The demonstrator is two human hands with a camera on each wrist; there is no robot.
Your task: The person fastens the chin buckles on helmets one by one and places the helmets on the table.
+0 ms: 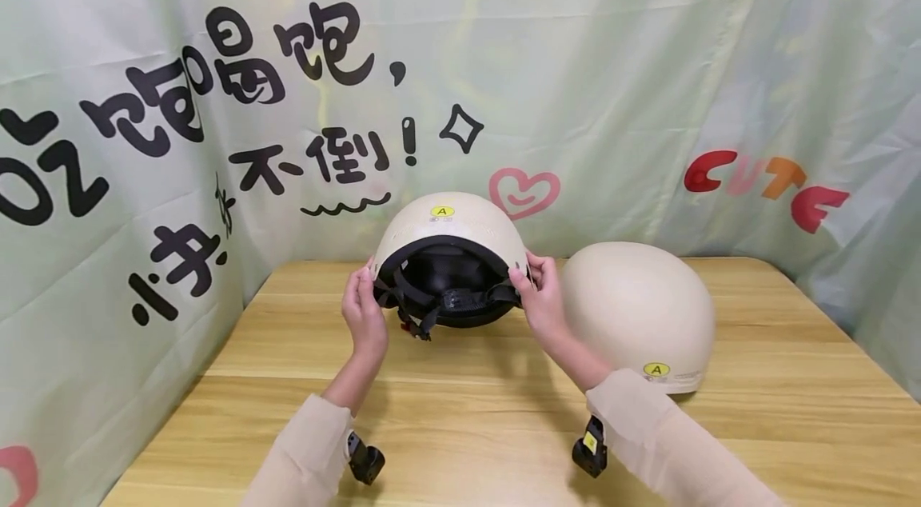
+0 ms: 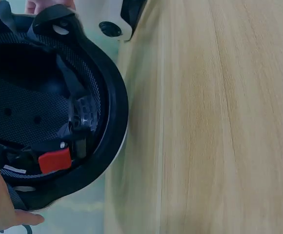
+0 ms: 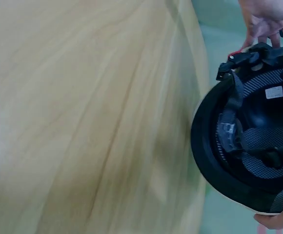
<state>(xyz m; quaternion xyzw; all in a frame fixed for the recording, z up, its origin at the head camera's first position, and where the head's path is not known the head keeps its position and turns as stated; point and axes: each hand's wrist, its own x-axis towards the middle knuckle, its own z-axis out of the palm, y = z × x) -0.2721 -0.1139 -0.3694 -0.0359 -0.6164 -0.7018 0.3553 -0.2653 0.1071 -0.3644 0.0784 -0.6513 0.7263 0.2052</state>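
Observation:
A cream helmet [image 1: 453,221] is held up over the far part of the table, its opening with the black lining facing me. My left hand [image 1: 364,311] grips its left rim, while my right hand [image 1: 541,299] holds the right rim, thumb at the front. Black chin straps [image 1: 424,323] dangle at the left of the opening. In the left wrist view, a red buckle tab [image 2: 54,161] lies by the padded rim. The right wrist view shows a small white label [image 3: 274,92] inside the shell.
Right of the held helmet, a second cream helmet [image 1: 636,307] rests dome up on the wooden table [image 1: 460,427], close to my right forearm. A printed fabric curtain [image 1: 612,75] hangs behind the table and at its sides. A small black camera [image 1: 592,447] hangs under the right wrist.

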